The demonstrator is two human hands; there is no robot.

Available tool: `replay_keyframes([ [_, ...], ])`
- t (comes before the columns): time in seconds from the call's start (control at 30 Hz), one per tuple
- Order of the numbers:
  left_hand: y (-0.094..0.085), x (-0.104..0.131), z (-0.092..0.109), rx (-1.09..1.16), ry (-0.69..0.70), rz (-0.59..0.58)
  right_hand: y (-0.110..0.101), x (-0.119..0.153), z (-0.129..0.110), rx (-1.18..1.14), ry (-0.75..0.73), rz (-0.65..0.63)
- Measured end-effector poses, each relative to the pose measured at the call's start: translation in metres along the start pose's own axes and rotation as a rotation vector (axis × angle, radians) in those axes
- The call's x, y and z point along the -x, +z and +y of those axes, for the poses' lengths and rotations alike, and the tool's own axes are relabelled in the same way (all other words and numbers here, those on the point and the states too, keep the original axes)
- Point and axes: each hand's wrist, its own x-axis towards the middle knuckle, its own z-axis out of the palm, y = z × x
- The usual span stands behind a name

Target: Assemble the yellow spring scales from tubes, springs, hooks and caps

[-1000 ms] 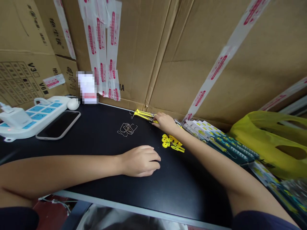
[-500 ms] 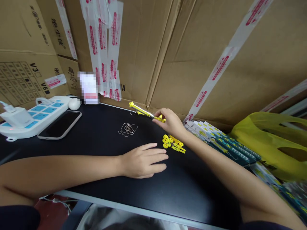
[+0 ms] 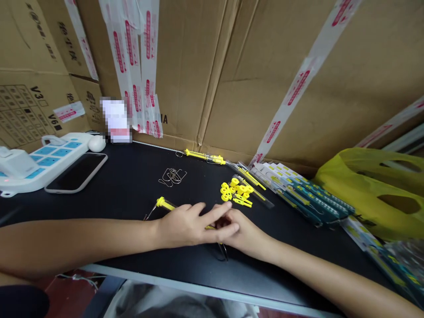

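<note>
My left hand (image 3: 188,225) is wrapped over a yellow spring scale (image 3: 164,203), a slim tube with a small wire hook out of its left end. At the tube's right end my right hand (image 3: 243,232) pinches with its fingers bent, the two hands touching. Below the fingers a curved wire hook (image 3: 224,252) hangs out; its join to the tube is hidden. Beyond the hands lies a pile of small yellow plastic parts (image 3: 236,192). Loose bent wire hooks (image 3: 172,176) lie further left. A second yellow spring scale (image 3: 205,157) rests along the back edge.
Clear tubes with yellow strips (image 3: 250,179) lie beside boxed packs (image 3: 298,190) on the right, near a yellow plastic bag (image 3: 367,185). At left are a phone (image 3: 77,172) and a white power strip (image 3: 49,161). Cardboard (image 3: 185,66) walls the back of the black table (image 3: 132,194).
My right hand has come back from the table's rear edge to meet my left hand. The scale there now lies down, and another shows under my left hand. The view has shifted slightly.
</note>
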Motion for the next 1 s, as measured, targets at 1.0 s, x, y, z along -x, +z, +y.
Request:
replay_keyframes([
  [1.0, 0.006, 0.000, -0.012, 0.432, -0.102, -0.323, -0.007, 0.016, 0.030, 0.584, -0.445, 0.100],
])
